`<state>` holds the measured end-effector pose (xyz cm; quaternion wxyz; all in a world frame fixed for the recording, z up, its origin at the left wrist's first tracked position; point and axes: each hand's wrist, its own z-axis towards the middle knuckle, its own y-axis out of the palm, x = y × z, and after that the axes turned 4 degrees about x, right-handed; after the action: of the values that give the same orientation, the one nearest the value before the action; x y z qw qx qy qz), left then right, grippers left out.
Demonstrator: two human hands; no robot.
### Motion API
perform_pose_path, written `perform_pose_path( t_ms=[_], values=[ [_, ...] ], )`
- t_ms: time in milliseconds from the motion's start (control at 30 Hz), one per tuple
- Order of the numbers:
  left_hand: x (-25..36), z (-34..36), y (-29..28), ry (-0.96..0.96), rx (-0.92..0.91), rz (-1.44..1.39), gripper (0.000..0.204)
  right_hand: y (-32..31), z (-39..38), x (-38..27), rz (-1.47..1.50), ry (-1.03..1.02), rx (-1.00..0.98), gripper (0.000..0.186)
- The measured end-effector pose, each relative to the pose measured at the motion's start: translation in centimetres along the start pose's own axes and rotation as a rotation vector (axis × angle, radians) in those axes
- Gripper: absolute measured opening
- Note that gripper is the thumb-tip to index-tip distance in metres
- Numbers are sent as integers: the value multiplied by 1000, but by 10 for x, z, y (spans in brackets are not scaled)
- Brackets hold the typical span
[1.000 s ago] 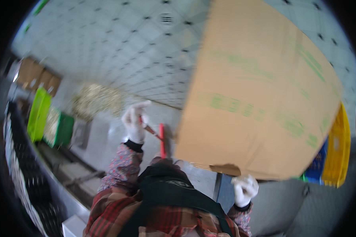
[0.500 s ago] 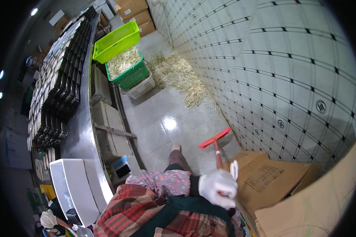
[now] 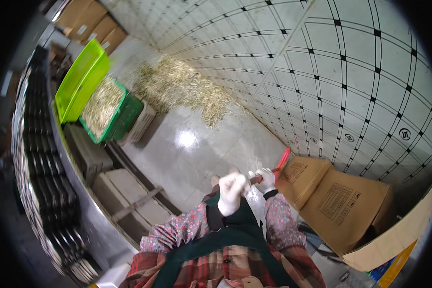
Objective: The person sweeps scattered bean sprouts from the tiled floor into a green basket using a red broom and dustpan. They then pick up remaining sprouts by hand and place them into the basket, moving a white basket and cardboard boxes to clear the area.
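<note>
A broom with a red head [image 3: 284,158] is in both my hands, its handle [image 3: 256,180] crossing in front of my body. My left hand [image 3: 233,192], in a white glove, is closed around the handle's near end. My right hand [image 3: 264,180], gloved as well, wraps the handle closer to the head. The broom head is beside the tiled wall and the cardboard boxes, partly hidden. Farther ahead, a pile of pale straw-like clippings [image 3: 177,86] lies spread on the grey floor [image 3: 177,158] along the wall.
A green crate [image 3: 125,115] full of clippings rests on a white basket [image 3: 141,125], with a lime-green crate [image 3: 84,79] tilted beside it. On the left, a metal table [image 3: 98,225] carries stacked black trays [image 3: 48,158]. Cardboard boxes [image 3: 353,206] stand at right against the tiled wall [image 3: 312,86].
My view has turned, and crates and table sit farther left. The broom head has come off the open floor to the right, near the boxes. Both hands now show on the handle.
</note>
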<state>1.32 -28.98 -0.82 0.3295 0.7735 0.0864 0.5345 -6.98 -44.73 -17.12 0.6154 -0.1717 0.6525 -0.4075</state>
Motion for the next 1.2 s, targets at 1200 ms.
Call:
perform_pose_path(
  t_ms=[1200],
  values=[
    [493, 411, -201, 724, -276, 346, 43, 279, 584, -397, 412, -396, 115, 31]
  ],
)
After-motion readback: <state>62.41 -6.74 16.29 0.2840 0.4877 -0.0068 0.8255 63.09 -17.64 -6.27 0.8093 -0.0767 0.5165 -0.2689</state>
